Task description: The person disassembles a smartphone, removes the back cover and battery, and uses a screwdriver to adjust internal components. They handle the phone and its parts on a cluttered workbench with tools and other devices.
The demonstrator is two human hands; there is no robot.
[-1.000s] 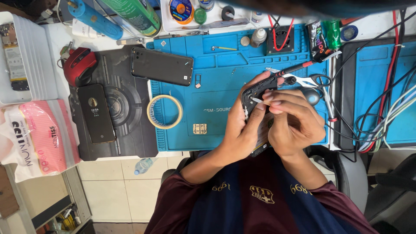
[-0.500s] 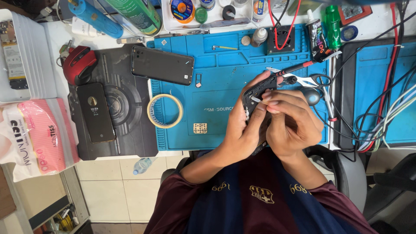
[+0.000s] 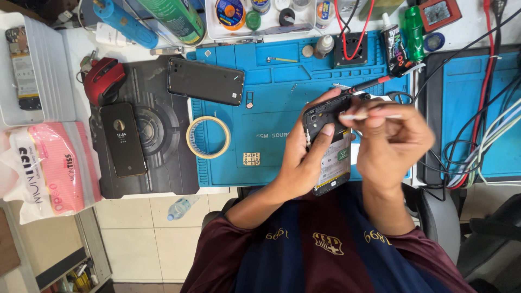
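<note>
Since the earlier frames the right hand [image 3: 393, 138] has lifted slightly and turned, so its pinched fingers now bring a thin pale tool [image 3: 355, 116] against the top of the opened phone [image 3: 327, 144]. The left hand [image 3: 304, 157] wraps the phone from the side, thumb pressed across its exposed inside, seemingly to steady it above the blue repair mat [image 3: 271, 108]. The tool's tip and the phone's lower edge are hidden by fingers, and motion blur hides the exact point of contact.
</note>
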